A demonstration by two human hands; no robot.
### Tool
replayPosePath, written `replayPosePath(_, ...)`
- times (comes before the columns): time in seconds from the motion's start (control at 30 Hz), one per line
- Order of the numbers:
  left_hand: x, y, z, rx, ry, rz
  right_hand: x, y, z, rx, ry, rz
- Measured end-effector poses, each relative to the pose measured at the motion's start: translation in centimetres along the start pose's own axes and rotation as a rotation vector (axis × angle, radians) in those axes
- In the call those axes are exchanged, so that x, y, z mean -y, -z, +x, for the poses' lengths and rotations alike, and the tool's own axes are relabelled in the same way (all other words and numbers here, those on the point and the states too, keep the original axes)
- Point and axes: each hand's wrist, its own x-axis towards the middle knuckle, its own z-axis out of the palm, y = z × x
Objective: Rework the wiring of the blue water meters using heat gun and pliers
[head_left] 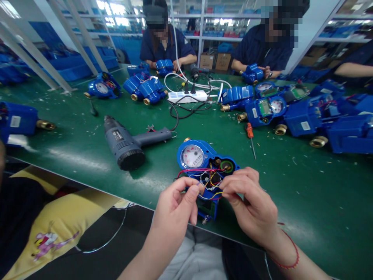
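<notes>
A blue water meter (201, 159) with its cover off lies at the near edge of the green table (87, 151); its round dial faces up and red, yellow and blue wires (210, 179) spill from its open body. My left hand (175, 206) pinches the wires at the meter's near left side. My right hand (250, 202) pinches the same bundle from the right, fingers curled together. Both hands hover over the meter's lower half and hide part of it.
A grey heat gun (128, 144) lies left of the meter. An orange-handled screwdriver (250, 136) lies to its right. A white power strip (188, 96) with cables sits mid-table. Several blue meters (303, 116) pile up right and far left. Two people work across the table.
</notes>
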Motion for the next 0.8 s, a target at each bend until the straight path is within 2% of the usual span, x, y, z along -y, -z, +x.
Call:
replayPosePath(0.1,2.2,0.5,-2.4,-0.303,-0.167,-0.044,0.1,0.1,0.1,0.021,-0.025,-0.006)
replayPosePath(0.13,3.2,0.5,-3.3,-0.362,-0.202,-0.103,0.2,0.1,0.1,0.027,-0.03,-0.01)
replayPosePath(0.17,4.2,0.4,-4.0,-0.355,-0.167,-0.155,0.3,0.1,0.2,0.029,-0.031,-0.013)
replayPosePath(0.23,6.1,0.0,-4.9,-0.186,0.063,-0.232,0.5,0.0,0.3,0.02,-0.029,-0.019)
replayPosePath(0.3,7.2,-0.7,-5.3,-0.044,0.252,-0.411,0.8,-0.1,0.4,0.008,-0.036,-0.033)
replayPosePath(0.37,7.4,-1.4,-5.1,-0.009,0.326,-0.609,1.2,-0.3,0.4,0.011,-0.055,-0.045)
replayPosePath(0.53,5.7,-2.3,-4.3,0.005,0.315,-0.914,2.3,-0.7,0.4,0.03,-0.112,-0.022)
replayPosePath(0.6,5.1,-2.2,-4.1,0.007,0.277,-0.933,2.5,-0.7,0.4,0.021,-0.139,-0.005)
replayPosePath(0.7,4.4,-1.9,-3.5,-0.054,0.226,-0.921,2.7,-0.6,0.4,0.023,-0.199,0.04)
replayPosePath(0.8,4.0,-1.2,-2.9,-0.045,0.241,-0.921,2.7,-0.5,0.3,0.03,-0.256,0.13)
